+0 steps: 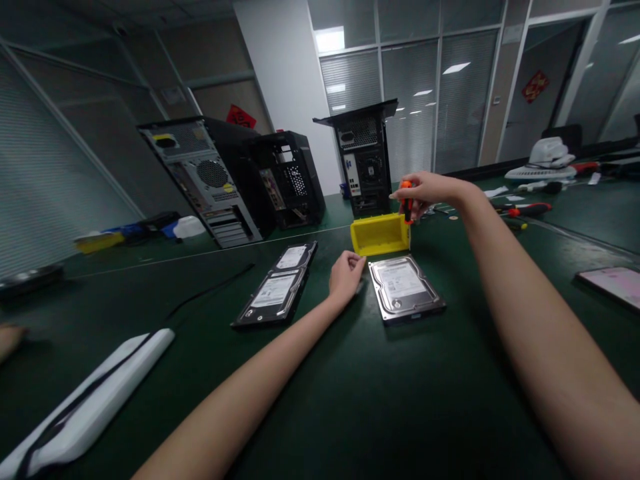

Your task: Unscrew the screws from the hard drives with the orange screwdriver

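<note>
My right hand [425, 190] grips an orange and black screwdriver [408, 203], held upright over the right end of a yellow plastic bin [381, 252]. The bin lies with its open side toward me. My left hand [346, 275] rests on the table with curled fingers, close to the bin's lower left corner; whatever they may hold is hidden. Just right of that hand lies a silver hard drive [405, 283], label up. To its left, two more hard drives, a nearer one [273, 293] and a farther one [294, 256], lie end to end.
Computer cases [215, 177] stand at the back left, with another case [367, 167] behind the bin. A white object with a black cable [95, 393] lies at the front left. Another person's hand [10, 339] shows at the left edge. Tools [530, 210] lie at the right.
</note>
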A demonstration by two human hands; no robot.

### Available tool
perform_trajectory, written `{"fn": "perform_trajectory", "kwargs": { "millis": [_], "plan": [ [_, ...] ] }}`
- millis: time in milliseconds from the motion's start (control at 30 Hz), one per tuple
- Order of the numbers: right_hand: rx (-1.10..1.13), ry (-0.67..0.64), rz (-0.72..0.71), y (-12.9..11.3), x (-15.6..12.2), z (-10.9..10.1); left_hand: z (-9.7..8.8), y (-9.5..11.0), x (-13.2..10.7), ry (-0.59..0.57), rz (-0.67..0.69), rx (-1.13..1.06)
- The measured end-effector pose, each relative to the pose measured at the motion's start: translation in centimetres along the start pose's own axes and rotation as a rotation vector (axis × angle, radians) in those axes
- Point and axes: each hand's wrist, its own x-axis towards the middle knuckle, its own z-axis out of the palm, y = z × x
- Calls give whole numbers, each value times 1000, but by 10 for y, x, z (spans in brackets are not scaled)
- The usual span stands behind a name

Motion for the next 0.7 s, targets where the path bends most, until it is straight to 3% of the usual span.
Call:
{"fn": "perform_trajectory", "kwargs": {
  "millis": [133,233,333,533,700],
  "plan": [
    [-6,24,48,3,3,-2,-1,-5,22,228,127,256],
    [-6,22,53,4,5,-2,-2,-1,24,300,212,413],
    [-8,18,45,3,5,-1,1,2,19,255,266,529],
    [-14,18,20,-2,0,3,9,-3,20,-17,246,656],
    [-26,4,-1,-3,2,5,10,-6,22,-44,238,618]
  ]
}}
